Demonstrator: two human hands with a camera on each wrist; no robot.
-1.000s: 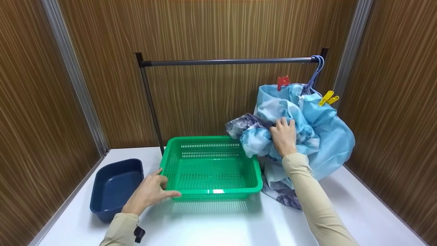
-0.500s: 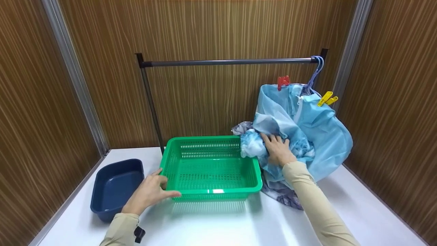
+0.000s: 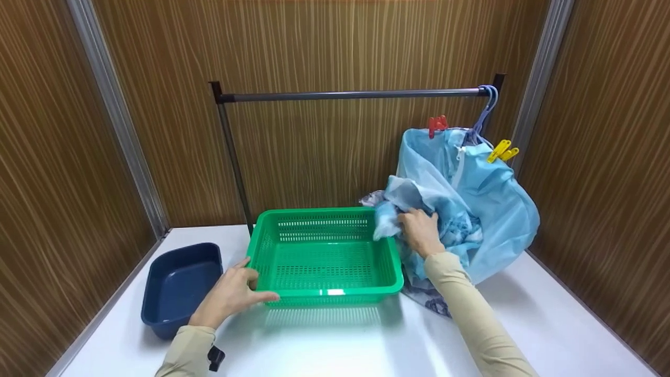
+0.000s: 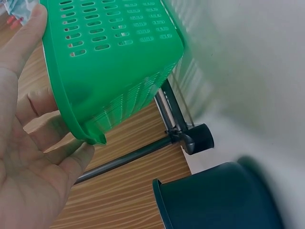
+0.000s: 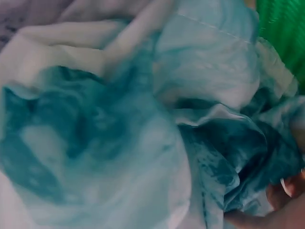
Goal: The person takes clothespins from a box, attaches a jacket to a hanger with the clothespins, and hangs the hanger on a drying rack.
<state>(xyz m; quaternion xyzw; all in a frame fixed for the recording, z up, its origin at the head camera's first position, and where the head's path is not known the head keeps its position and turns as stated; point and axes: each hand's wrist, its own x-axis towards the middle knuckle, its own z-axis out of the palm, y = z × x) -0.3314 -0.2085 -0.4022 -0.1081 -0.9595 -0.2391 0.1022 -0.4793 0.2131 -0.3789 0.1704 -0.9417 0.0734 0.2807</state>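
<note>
My left hand [image 3: 230, 296] holds the front left corner of a green slotted basket [image 3: 335, 293], thumb at the front rim and fingers along the left side. The left wrist view shows those fingers curled at the rim. My right hand [image 3: 421, 233] grips bunched folds of a light blue, tie-dyed garment [image 3: 497, 209] with a white zip, just right of the basket. In the right wrist view its fingers [image 5: 281, 210] are at the cloth [image 5: 114, 138], partly out of frame. The garment hangs from a purple hanger [image 3: 489, 104] with red [image 3: 437, 125] and yellow clothespins [image 3: 502, 151].
A dark metal rack [image 3: 340, 95] spans the back, with the hanger at its right end. A navy tub [image 3: 152, 298] stands left of the basket on the white table [image 3: 324, 345]. Purple-grey patterned cloth [image 3: 437, 305] lies under the blue garment. Wood-grain panels enclose three sides.
My right hand has moved down and slightly left, drawing the bunched cloth lower; the part over the basket's right rim has shrunk. The left hand and basket have stayed put.
</note>
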